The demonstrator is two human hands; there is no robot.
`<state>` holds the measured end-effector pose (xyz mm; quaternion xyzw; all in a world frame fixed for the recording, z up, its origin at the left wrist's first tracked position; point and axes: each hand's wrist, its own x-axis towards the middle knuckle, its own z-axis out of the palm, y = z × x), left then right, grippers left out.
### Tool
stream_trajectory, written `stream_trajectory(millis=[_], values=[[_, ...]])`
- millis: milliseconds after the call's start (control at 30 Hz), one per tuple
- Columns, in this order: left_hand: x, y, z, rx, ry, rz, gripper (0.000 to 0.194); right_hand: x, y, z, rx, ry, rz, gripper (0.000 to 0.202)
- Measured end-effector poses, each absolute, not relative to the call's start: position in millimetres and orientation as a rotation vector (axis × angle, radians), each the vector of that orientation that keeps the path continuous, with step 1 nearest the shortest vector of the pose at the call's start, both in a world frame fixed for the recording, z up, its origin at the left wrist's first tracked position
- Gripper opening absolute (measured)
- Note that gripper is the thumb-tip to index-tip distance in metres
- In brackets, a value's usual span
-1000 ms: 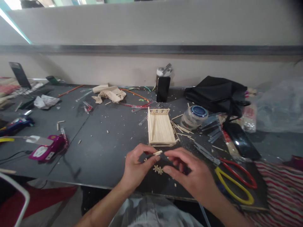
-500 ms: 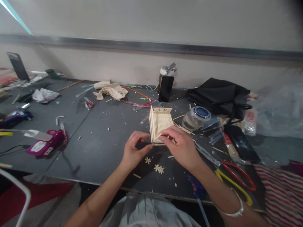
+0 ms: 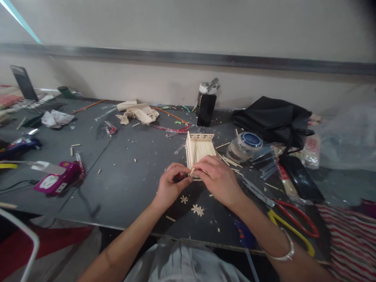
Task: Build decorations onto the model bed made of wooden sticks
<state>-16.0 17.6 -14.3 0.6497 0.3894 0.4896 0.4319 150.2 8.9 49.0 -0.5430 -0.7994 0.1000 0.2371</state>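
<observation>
A small model built of pale wooden sticks [image 3: 202, 148] stands on the dark table, with a patterned strip along its far edge. At its near left corner, my right hand [image 3: 219, 180] pinches a small wooden piece [image 3: 192, 172]. The fingertips of my left hand [image 3: 173, 183] are closed at that same corner, nearly meeting the right ones; whether they grip the piece or the model is hidden. Small star-shaped wooden pieces [image 3: 197, 210] lie nearer the table's front edge, with another star [image 3: 184, 199] just left of them.
Right of the model are a blue-lidded jar [image 3: 245, 147], red-and-yellow-handled pliers [image 3: 296, 219], a phone [image 3: 301, 178] and a black bag [image 3: 270, 119]. Behind it, another phone [image 3: 206, 110] leans on a bottle. A purple glue gun [image 3: 58, 178] lies left.
My left hand has moved right and its fingers have closed at the model's corner. My right hand has shifted slightly left with the small wooden piece.
</observation>
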Motion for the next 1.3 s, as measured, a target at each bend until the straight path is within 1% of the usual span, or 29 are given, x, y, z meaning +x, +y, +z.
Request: stream_trajectory(millis=[200,400,600,667,733,867,1100,1233,1300], values=[[-15.7,17.7,-12.8,1.650,1.016,1.234,0.007,150.2,8.9,48.0,-1.469,-2.212,0.252,0.013],[-13.0,16.0,-7.0,1.706,1.085,1.253,0.008,151.4,10.6,50.8,-1.426,-2.278,0.194,0.013],[-13.1,13.2,-3.9,1.751,1.139,1.264,0.009,159.4,4.2,59.3,-1.465,-2.361,0.000,0.016],[-13.8,11.9,-4.1,1.765,1.144,1.272,0.011,161.7,1.6,59.6,-1.493,-2.405,-0.055,0.012],[-14.0,10.6,-4.6,1.780,1.156,1.279,0.010,162.1,0.4,57.9,-1.514,-2.439,-0.085,0.009],[-11.9,8.7,-5.4,1.763,1.202,1.295,0.006,159.4,1.3,52.6,-1.521,-2.452,-0.105,0.012],[-7.5,6.9,-3.8,1.770,1.276,1.284,0.007,159.3,2.2,50.8,-1.537,-2.433,-0.068,0.012],[-7.0,5.3,-2.8,1.793,1.268,1.303,0.007,160.3,5.2,50.5,-1.511,-2.375,0.062,0.006],[-7.1,4.6,-2.7,1.810,1.264,1.308,0.007,158.7,7.2,49.8,-1.488,-2.322,0.165,0.009]])
